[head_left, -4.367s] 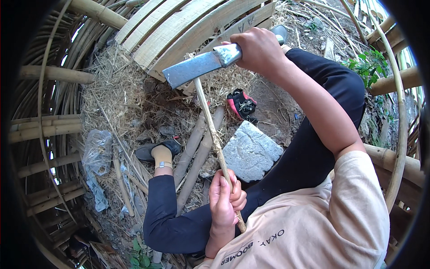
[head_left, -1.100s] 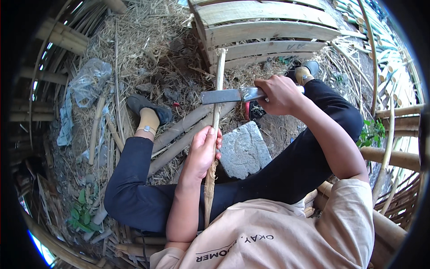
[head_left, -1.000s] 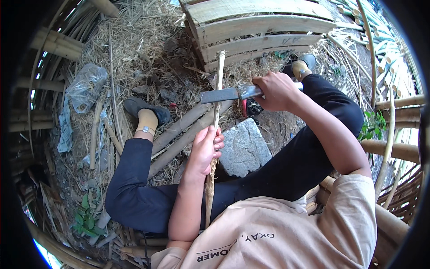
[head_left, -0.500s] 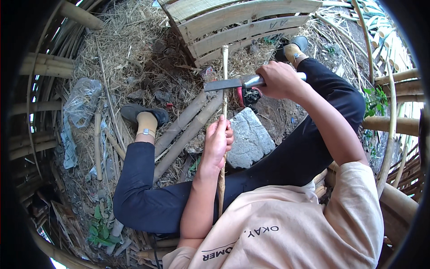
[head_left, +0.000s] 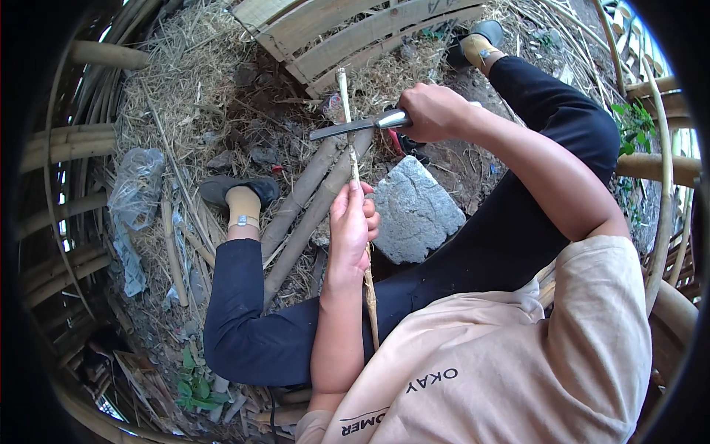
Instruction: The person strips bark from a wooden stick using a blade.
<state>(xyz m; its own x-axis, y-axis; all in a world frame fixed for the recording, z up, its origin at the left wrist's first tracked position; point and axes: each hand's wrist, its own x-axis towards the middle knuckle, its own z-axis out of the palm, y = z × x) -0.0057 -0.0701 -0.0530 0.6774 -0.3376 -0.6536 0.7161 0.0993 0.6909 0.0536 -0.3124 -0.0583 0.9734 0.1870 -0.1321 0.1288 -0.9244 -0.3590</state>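
One thin bamboo stick, one knife, one grey stone block at centre. Two thick bamboo poles lying side by side (touching). One clear plastic bag at left. One slatted bamboo panel at top. Two shoes.

An outdoor, makeshift bamboo-working spot on bare earth. Dry straw and shavings litter the ground, cut bamboo poles lie in the middle beside a flat grey stone, a slatted bamboo panel stands at the far side, and stacked poles curve along the left.
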